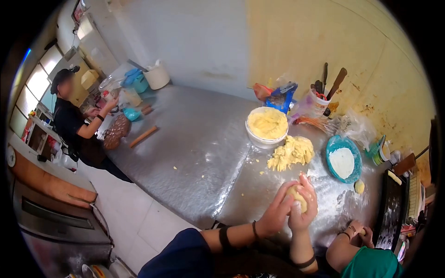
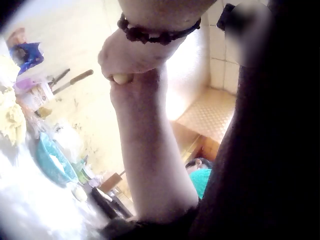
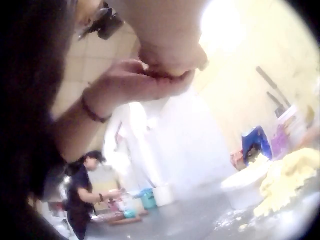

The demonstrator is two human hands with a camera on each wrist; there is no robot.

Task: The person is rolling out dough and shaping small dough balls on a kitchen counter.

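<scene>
A ball of pale yellow dough (image 1: pixel 297 198) lies between the two cupped hands, above the metal table. The left hand (image 1: pixel 276 211) curls round its left side, and the right hand (image 1: pixel 307 204) wraps its right side. Part of the dough (image 2: pixel 121 78) peeks out between the hands in the left wrist view. In the right wrist view the left hand (image 3: pixel 132 82) is under the right hand (image 3: pixel 172 55), and the dough is mostly hidden. Just beyond the hands, a rough heap of yellow dough (image 1: pixel 292 153) sits on the table.
A white tub of yellow dough (image 1: pixel 266 126) stands behind the heap. To the right are a teal bowl of flour (image 1: pixel 343 160), a small dough ball (image 1: pixel 359 186) and a black tray (image 1: pixel 391 208). A person in green (image 1: pixel 371 262) works close by; another (image 1: pixel 74 116) stands far left near a rolling pin (image 1: pixel 143 136).
</scene>
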